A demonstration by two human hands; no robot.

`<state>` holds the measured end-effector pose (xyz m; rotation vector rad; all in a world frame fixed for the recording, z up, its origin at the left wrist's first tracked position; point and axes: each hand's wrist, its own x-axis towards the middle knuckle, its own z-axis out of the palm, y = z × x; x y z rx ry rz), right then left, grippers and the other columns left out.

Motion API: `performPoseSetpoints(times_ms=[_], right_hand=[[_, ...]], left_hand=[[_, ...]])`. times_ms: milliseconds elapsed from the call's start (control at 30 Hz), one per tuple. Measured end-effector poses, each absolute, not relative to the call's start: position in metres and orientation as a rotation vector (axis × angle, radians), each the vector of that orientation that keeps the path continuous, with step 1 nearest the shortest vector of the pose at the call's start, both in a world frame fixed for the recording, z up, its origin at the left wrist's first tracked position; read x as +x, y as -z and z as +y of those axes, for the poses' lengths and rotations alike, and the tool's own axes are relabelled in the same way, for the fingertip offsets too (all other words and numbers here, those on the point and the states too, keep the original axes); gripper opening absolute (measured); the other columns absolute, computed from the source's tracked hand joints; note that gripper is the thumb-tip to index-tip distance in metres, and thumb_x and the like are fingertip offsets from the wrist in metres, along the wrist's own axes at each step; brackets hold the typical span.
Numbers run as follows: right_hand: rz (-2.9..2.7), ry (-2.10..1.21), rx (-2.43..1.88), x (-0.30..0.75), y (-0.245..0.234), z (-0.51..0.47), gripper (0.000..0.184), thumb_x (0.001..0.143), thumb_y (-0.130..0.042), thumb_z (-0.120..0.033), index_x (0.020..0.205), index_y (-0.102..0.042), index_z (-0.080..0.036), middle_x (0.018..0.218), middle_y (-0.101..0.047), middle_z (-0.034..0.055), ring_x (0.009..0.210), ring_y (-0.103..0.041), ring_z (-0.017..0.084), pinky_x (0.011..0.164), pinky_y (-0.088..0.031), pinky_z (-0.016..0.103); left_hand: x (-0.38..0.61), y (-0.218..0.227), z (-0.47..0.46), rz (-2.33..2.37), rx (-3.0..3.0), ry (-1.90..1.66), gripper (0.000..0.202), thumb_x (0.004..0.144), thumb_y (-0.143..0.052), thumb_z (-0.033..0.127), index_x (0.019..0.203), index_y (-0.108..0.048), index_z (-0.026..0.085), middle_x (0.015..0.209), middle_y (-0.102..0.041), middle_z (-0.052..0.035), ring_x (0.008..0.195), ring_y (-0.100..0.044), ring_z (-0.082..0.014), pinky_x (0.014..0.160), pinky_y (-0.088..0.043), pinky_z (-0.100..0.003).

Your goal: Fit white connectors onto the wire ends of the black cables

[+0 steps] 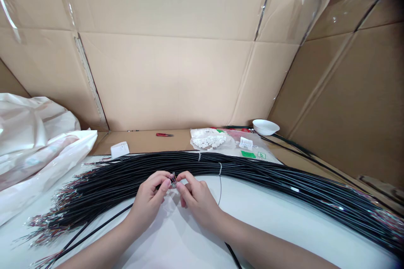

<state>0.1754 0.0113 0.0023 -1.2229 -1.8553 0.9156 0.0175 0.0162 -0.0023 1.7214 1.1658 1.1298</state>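
Note:
Both hands meet over the white table, just in front of a thick bundle of black cables point(176, 162). Between their fingertips is a small cluster of thin coloured wires point(173, 178). My left hand point(151, 195) pinches the cluster from the left with thumb and forefinger. From the other side, my right hand point(195, 197) grips the wires between thumb and forefinger. A single black cable point(110, 218) runs beneath my left wrist, and a black cable also shows under my right forearm. Whether a connector sits among the wires is too small to tell.
White plastic parts point(210, 138) lie in a clear bag behind the bundle. Nearby are a white bowl point(265, 127), red-handled snips point(164, 135) and a green label point(248, 154). White plastic sheeting point(34, 143) is heaped at left. Cardboard walls point(170, 80) enclose the back and right.

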Motion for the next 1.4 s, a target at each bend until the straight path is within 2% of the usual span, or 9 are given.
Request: performPoseSetpoints(times_ms=[233,400,600,767,900,1400], right_hand=[[-1.907,-0.892,-1.191,0.1764,-0.0022,0.0116,0.023,0.089,-0.034,-0.033,0.081,-0.052,-0.021,0.046,-0.050,-0.0057,0.045,-0.049,0.010,0.050,-0.034,0.019],[-1.877,-0.891,-1.204,0.1761,-0.0028,0.0121,0.024,0.090,-0.032,-0.033,0.077,-0.048,-0.020,0.047,-0.055,-0.0047,0.046,-0.051,0.010,0.052,-0.036,0.019],[-1.852,-0.907,-1.207,0.1757,-0.0025,0.0111,0.023,0.090,-0.031,-0.032,0.076,-0.046,-0.020,0.051,-0.060,-0.0032,0.049,-0.053,0.011,0.056,-0.037,0.020],[-1.842,-0.930,-1.200,0.1756,-0.0024,0.0108,0.023,0.090,-0.031,-0.032,0.076,-0.045,-0.020,0.050,-0.059,-0.0034,0.049,-0.054,0.011,0.056,-0.038,0.020],[-1.842,-0.939,-1.194,0.1759,-0.0013,0.0116,0.024,0.090,-0.030,-0.033,0.076,-0.044,-0.020,0.051,-0.059,-0.0036,0.049,-0.054,0.011,0.056,-0.038,0.020],[-1.852,-0.918,-1.197,0.1759,-0.0022,0.0116,0.023,0.090,-0.031,-0.033,0.076,-0.045,-0.020,0.048,-0.057,-0.0039,0.047,-0.053,0.011,0.055,-0.038,0.020]], left_hand=[[0.0157,0.0006,0.0133,1.197,1.796,-1.131,0.027,0.084,-0.044,0.033,0.072,-0.063,0.018,0.108,-0.056,-0.0083,0.088,-0.055,-0.0208,0.056,-0.046,-0.022],[0.0164,-0.0015,0.0145,1.212,1.813,-1.114,0.027,0.084,-0.043,0.033,0.075,-0.064,0.018,0.106,-0.057,-0.0088,0.086,-0.055,-0.0208,0.055,-0.046,-0.023],[0.0174,-0.0033,0.0121,1.218,1.854,-1.121,0.028,0.084,-0.043,0.031,0.068,-0.061,0.017,0.104,-0.057,-0.0095,0.085,-0.056,-0.0207,0.053,-0.045,-0.023],[0.0166,-0.0049,0.0116,1.201,1.930,-1.146,0.027,0.085,-0.043,0.028,0.067,-0.061,0.017,0.110,-0.058,-0.0097,0.101,-0.053,-0.0230,0.060,-0.046,-0.023],[0.0167,-0.0061,0.0111,1.167,1.986,-1.130,0.025,0.085,-0.043,0.026,0.069,-0.062,0.019,0.107,-0.061,-0.0083,0.111,-0.048,-0.0223,0.068,-0.047,-0.024],[0.0151,-0.0024,0.0104,1.180,2.024,-1.133,0.025,0.085,-0.043,0.025,0.068,-0.060,0.019,0.105,-0.062,-0.0080,0.109,-0.050,-0.0214,0.075,-0.047,-0.026]])
